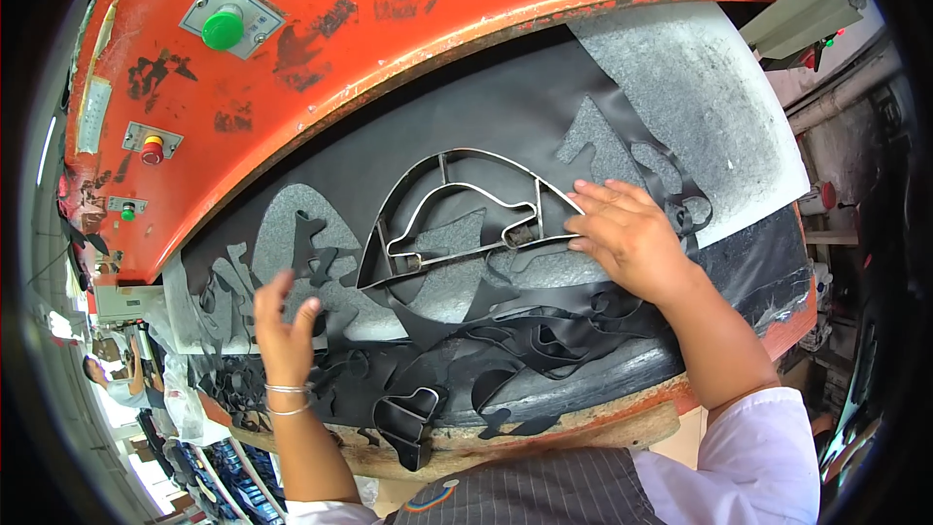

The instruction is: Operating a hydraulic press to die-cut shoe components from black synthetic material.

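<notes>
A large metal cutting die [442, 163], dome-shaped with a curved inner blade and short cross struts, lies on the black sheet material [408, 136]. My right hand [627, 233] is at the die's right corner, fingers on the far side and thumb on the near side, gripping it. To the left of the die, my left hand [283, 326] is raised over black scraps with thumb and fingers apart, holding nothing. A smaller metal cutting die [408, 423] rests near the front edge of the table. Cut-out gaps in the sheet show a speckled grey surface [301, 209] underneath.
An orange machine beam [389, 29] with a green push button [223, 30] and a red button [153, 150] arches across the far side. Tangled black offcuts [544, 345] cover the near part. A white board [700, 87] extends right. Another person [126, 384] is in the left background.
</notes>
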`<state>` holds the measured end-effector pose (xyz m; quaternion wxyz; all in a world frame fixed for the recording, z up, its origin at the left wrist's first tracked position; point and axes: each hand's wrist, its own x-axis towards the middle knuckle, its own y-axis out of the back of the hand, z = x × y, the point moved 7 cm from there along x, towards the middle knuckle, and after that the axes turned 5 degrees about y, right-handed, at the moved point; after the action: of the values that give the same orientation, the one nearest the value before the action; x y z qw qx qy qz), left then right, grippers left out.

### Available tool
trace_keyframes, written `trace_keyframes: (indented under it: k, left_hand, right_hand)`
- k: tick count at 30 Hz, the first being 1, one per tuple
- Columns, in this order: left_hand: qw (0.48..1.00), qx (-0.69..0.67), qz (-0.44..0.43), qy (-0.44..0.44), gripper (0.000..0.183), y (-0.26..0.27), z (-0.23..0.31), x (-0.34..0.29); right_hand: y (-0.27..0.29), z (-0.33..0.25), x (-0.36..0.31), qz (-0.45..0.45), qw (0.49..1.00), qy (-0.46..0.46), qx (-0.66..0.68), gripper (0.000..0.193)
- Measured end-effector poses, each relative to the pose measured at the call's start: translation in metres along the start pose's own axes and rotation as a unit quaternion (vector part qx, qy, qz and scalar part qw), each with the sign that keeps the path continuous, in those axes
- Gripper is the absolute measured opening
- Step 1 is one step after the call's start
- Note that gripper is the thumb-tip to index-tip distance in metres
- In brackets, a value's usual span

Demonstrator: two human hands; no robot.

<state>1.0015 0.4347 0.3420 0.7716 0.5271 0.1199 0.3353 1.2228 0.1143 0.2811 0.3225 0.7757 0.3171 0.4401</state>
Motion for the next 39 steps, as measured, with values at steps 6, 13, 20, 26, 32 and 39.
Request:
trace_keyframes:
  k: [6,13,20,26,32,39]
  left_hand:
    - [0.996,-0.019,-0.005,-0.090,0.025,-0.059,0.006,-0.015]
    - [0.994,-0.037,0.022,-0.097,0.020,-0.072,-0.002,-0.006]
    - [0.992,-0.061,0.010,-0.112,0.016,-0.080,-0.001,-0.003]
    - [0.990,-0.079,0.012,-0.117,0.012,-0.088,0.006,0.000]
    - [0.990,-0.060,0.029,-0.127,0.015,-0.092,0.005,0.001]
    - [0.988,-0.067,0.038,-0.136,0.014,-0.097,0.002,-0.004]
  right_hand:
    - [-0.006,0.008,-0.002,-0.051,0.996,-0.057,0.037,0.054]
    - [-0.016,0.010,0.001,-0.055,0.996,-0.064,0.023,0.053]
    - [-0.017,0.016,0.003,-0.046,0.996,-0.064,0.032,0.052]
    - [-0.024,0.028,0.009,-0.041,0.992,-0.103,0.058,0.049]
    - [-0.029,0.031,0.009,-0.034,0.990,-0.125,0.052,0.046]
    - [-0.035,0.035,0.006,0.008,0.990,-0.132,0.039,0.044]
